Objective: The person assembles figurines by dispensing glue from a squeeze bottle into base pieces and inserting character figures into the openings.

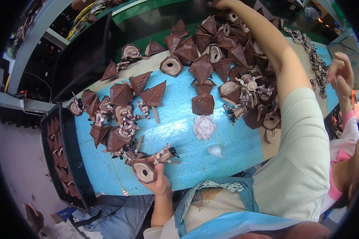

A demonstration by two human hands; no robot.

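Observation:
My left hand (160, 184) is closed around a brown faceted figurine piece (144, 171) near the table's front edge. Its pale underside, with a round dark hole, faces up, and a small striped-limbed figure (163, 154) sticks out beside my thumb. My right arm stretches far across the table; the right hand (221, 4) is at the top edge of the view, partly cut off, its fingers unclear. Left of centre lies a cluster of similar brown pieces with small figures (121, 113). A larger heap of brown pointed pieces (223, 47) covers the far middle.
On the blue tabletop (175, 127) lie a crumpled white paper (204, 127) and a small translucent squeeze bottle (214, 150). A black tray (77, 175) of brown pieces stands at the left. Small parts (307, 47) lie far right, near another person's raised hand (341, 75).

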